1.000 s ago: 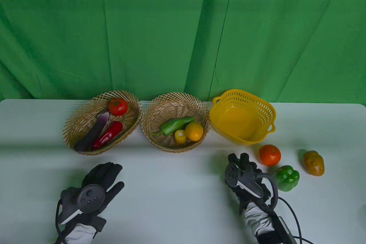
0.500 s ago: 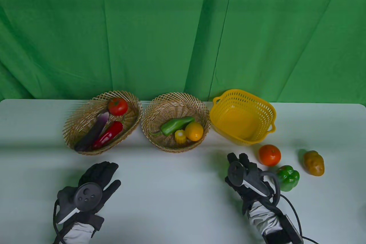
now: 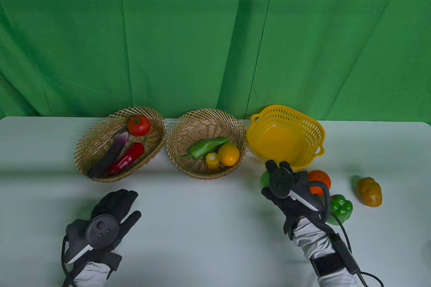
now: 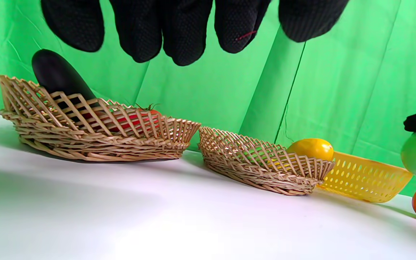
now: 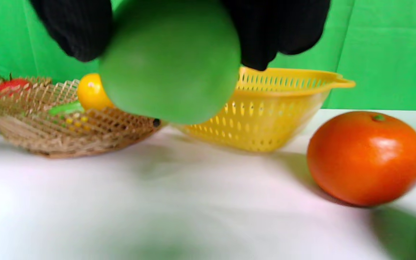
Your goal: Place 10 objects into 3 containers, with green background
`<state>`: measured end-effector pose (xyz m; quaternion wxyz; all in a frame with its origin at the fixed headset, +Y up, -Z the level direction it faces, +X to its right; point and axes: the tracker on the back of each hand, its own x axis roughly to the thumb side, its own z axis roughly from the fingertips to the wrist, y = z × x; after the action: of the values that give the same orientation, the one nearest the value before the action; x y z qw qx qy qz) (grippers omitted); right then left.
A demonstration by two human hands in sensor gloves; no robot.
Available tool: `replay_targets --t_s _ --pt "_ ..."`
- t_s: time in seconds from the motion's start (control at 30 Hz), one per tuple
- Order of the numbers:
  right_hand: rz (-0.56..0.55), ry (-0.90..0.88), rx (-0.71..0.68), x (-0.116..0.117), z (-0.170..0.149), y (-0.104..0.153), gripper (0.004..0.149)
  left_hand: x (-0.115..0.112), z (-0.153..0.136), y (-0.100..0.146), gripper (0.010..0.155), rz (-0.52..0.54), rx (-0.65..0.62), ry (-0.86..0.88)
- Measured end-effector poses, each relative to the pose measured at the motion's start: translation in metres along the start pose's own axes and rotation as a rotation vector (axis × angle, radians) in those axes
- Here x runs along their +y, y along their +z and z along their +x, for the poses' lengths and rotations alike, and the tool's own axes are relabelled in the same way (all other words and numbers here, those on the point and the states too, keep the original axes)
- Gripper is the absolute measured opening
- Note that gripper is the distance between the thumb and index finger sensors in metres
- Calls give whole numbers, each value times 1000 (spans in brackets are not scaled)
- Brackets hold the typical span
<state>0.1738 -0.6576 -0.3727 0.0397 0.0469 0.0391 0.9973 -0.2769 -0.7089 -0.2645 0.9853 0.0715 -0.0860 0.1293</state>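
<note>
My right hand point(image 3: 273, 173) grips a round green fruit point(image 3: 264, 178) and holds it above the table, just in front of the empty yellow plastic basket point(image 3: 316, 129). The fruit fills the top of the right wrist view point(image 5: 170, 61), between my gloved fingers point(image 5: 74, 29). An orange point(image 3: 320, 179), a green bell pepper point(image 3: 340, 208) and a brown potato point(image 3: 369, 191) lie on the table to the right of that hand. My left hand point(image 3: 118, 204) lies open and empty at the front left, its fingers point(image 4: 182, 32) spread.
The left wicker basket point(image 3: 91, 142) holds a tomato point(image 3: 138, 124), an eggplant point(image 3: 109, 157) and a red pepper point(image 3: 129, 157). The middle wicker basket point(image 3: 202, 123) holds a long green pepper point(image 3: 205, 147), a lemon point(image 3: 229, 154) and a corn piece point(image 3: 212, 161). A green cloth hangs behind.
My right hand has lifted with the green fruit and moved away from me toward the yellow basket, partly covering the orange. My left hand has drawn back slightly.
</note>
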Motion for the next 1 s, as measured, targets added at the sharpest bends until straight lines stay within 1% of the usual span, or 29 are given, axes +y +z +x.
replay_targets --t_s 0.23,0.33,0.47,0.6,0.8,0.93,1.0 --pt "-114 -233 79 -14 -10 -27 81 1 -2 0 64 10 4 1" --pt "-150 -275 124 -16 -14 -40 81 1 -2 1 64 11 6 0" --pt "-188 -259 216 -14 -23 -59 80 1 -3 1 64 7 10 -3" --pt "-212 -216 289 -7 -30 -71 80 1 -4 1 64 4 15 -4" --pt "-191 -79 361 3 -41 -83 80 0 -4 1 64 -2 21 -9" --pt "-181 -67 389 6 -48 -86 80 0 -4 1 64 -5 21 -13" --pt "-143 -55 393 9 -51 -87 80 0 -4 1 64 -8 21 -18"
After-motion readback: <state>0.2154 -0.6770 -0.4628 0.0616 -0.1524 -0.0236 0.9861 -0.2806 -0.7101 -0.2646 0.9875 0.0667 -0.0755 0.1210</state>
